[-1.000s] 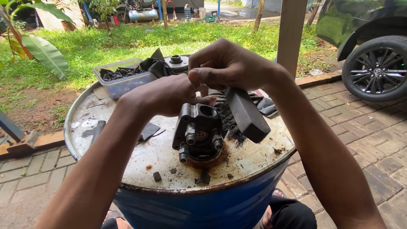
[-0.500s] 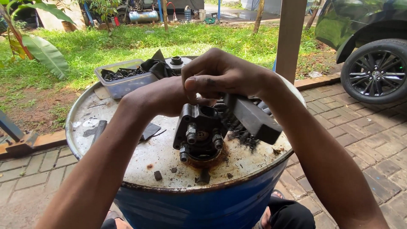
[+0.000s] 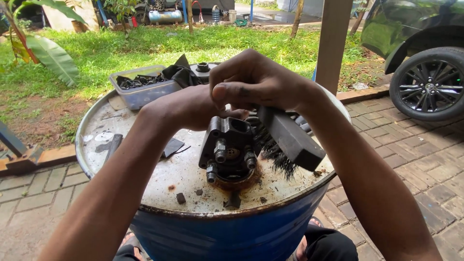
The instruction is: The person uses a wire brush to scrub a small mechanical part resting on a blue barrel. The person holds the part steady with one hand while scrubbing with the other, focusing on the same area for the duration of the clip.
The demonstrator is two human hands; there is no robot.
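Brushwork on a greasy metal part is what I judge to be in hand. My right hand [image 3: 256,82] has its grip closed around a black brush [image 3: 290,137], whose dark bristles point down and toward the part, touching its right side. My left hand [image 3: 193,106] rests on the top rear of the metal part [image 3: 229,152]; its fingers are hidden behind the part, so I cannot tell how tightly that grip is closed or whether it merely steadies.

That part, a dark cast housing with bolt heads on its near face, stands upright near the middle of the drum lid [image 3: 145,179], which serves as my surface. A ring of rusty residue lies around its base, with small dark scraps [image 3: 180,197] scattered near the front edge.

At the far side of the lid sits a clear plastic tub [image 3: 140,89] holding dark pieces, and beside it a black rag [image 3: 181,72]. Grass lies beyond, and a car wheel [image 3: 429,87] stands well apart on the paving to the right.

For the next stroke, I judge the bristles need firm contact while the left hand keeps the housing from tipping.
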